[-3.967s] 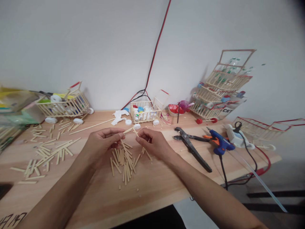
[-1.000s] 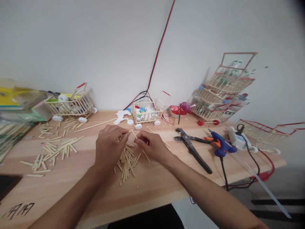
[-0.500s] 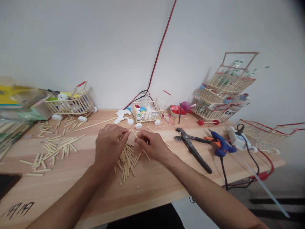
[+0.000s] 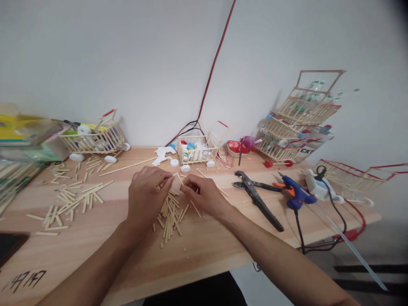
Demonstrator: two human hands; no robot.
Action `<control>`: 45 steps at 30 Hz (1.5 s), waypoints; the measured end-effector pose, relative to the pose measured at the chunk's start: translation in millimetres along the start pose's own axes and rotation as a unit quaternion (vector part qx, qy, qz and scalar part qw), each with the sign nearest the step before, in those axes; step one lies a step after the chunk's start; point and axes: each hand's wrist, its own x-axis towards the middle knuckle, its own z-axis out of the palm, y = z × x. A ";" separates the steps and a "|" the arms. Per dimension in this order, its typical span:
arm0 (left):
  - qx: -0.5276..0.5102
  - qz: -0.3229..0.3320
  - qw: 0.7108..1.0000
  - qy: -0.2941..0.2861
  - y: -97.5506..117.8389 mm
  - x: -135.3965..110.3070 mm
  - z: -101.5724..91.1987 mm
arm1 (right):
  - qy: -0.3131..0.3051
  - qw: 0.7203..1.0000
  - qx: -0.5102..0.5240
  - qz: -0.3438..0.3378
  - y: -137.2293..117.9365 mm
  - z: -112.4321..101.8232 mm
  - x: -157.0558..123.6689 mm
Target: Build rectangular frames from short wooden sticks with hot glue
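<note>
Over a loose pile of short wooden sticks (image 4: 170, 216), both my hands are pinched close together. My right hand (image 4: 205, 193) grips a thin wooden stick (image 4: 179, 178), which slants down past the fingers toward the pile. My left hand (image 4: 147, 192) is closed thumb against forefinger, with what looks like another stick in the pinch, its end close to the tip of the right hand's stick. Whether the two sticks touch I cannot tell, and most of the left one is hidden by the fingers.
More cut sticks (image 4: 91, 196) are scattered at the left. Small stick-built carts (image 4: 197, 158) line the wall, several stacked at the right (image 4: 283, 148). Black-handled pliers (image 4: 259, 203), a blue glue gun (image 4: 298, 193) and a power strip (image 4: 320, 187) with cables lie to the right.
Almost nothing differs. Both hands keep the same pinch in nearly the same place, with only a very slight shift of the left hand.
</note>
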 end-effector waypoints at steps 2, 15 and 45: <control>0.006 0.003 1.000 0.003 -0.5 -0.3 0.5 | -0.003 1.000 -0.002 -0.001 0.3 0.2 0.0; 0.015 0.011 1.000 0.004 -2.4 -1.0 1.0 | 0.011 1.000 0.001 0.010 -0.6 -0.2 0.0; 0.006 0.005 1.000 0.006 -1.9 -0.2 0.7 | 0.013 1.000 -0.001 0.005 -3.3 -1.6 -0.2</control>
